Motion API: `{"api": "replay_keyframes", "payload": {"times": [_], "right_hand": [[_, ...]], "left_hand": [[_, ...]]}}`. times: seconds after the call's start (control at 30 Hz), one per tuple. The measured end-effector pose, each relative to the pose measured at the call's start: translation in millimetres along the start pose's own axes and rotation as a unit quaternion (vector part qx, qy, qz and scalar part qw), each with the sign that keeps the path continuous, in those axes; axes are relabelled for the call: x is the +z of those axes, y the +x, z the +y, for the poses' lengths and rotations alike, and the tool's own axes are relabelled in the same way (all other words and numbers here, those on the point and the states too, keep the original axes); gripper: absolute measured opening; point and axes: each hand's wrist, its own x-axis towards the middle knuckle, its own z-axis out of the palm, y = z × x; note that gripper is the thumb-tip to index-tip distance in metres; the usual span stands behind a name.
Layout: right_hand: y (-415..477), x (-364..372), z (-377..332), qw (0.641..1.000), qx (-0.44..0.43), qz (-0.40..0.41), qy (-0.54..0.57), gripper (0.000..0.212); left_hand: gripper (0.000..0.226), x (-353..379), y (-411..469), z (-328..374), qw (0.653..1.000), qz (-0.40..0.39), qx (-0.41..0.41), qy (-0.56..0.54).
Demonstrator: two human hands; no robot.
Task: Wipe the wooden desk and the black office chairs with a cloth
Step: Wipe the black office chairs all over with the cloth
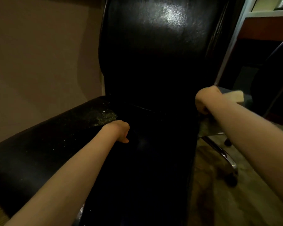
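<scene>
To the far left of the left grip there is a plain beige wall (39, 54). Below it, a padded part of the black office chair (153, 70) runs from the lower left toward this grip. The black cover has a worn, flaked patch (103, 116) just to the upper left of the grip.

The left grip (119, 132) rests on the dark surface of the chair, bent down at the wrist. Only its thumb (125, 141) shows clearly, pointing to the right. The fingers are hidden behind the hand, so it is not possible to tell if this grip is open or closed.

Between the two grips, and above them, stands the tall back of the chair, shiny black with a bright reflection near its top.

The right grip (204, 100) is at the right edge of the chair, higher in the view than the left one. Its fingers are curled tight. A pale yellow cloth (234, 96) comes out directly from the right side of this grip and touches it, so the grip is closed around the cloth, although the fingers that pinch it are not visible.

Below the right grip, a chrome leg (222, 154) of the chair base goes down to a dark castor (232, 180) on the patterned floor (219, 201). Far above and to the right of this grip is a reddish-brown wooden panel (268, 28) in a pale frame.
</scene>
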Motion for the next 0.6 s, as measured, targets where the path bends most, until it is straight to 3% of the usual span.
{"api": "replay_keyframes", "payload": {"times": [0.03, 0.13, 0.23, 0.33, 0.43, 0.6], "right_hand": [[-7.8, -6.4, 8.3, 0.999, -0.012, 0.029, -0.011, 0.022], [-16.5, -18.9, 3.6, 0.992, -0.087, 0.069, 0.063, 0.038], [-16.9, -8.2, -45.0, 0.957, -0.108, 0.174, 0.206, 0.037], [-5.2, 6.4, -103.8, 0.924, -0.108, 0.276, 0.243, 0.042], [13.8, 12.7, -142.3, 0.933, -0.156, 0.265, 0.187, 0.05], [34.5, 17.1, -128.5, 0.94, -0.21, 0.215, 0.163, 0.046]], "left_hand": [[0.033, -0.9, 1.2, 1.8, 1.0, -0.005, -0.005, 0.014], [0.038, -5.3, 5.7, 8.8, 0.999, -0.016, -0.012, 0.046], [0.045, -15.6, 5.0, 15.0, 0.998, -0.029, -0.038, 0.036], [0.04, -30.0, 20.5, 19.1, 0.999, -0.032, -0.022, -0.004], [0.045, -24.3, 39.8, 28.4, 1.0, 0.019, -0.021, 0.005], [0.048, -10.5, 55.6, 22.4, 0.999, 0.006, -0.031, -0.024]]}}
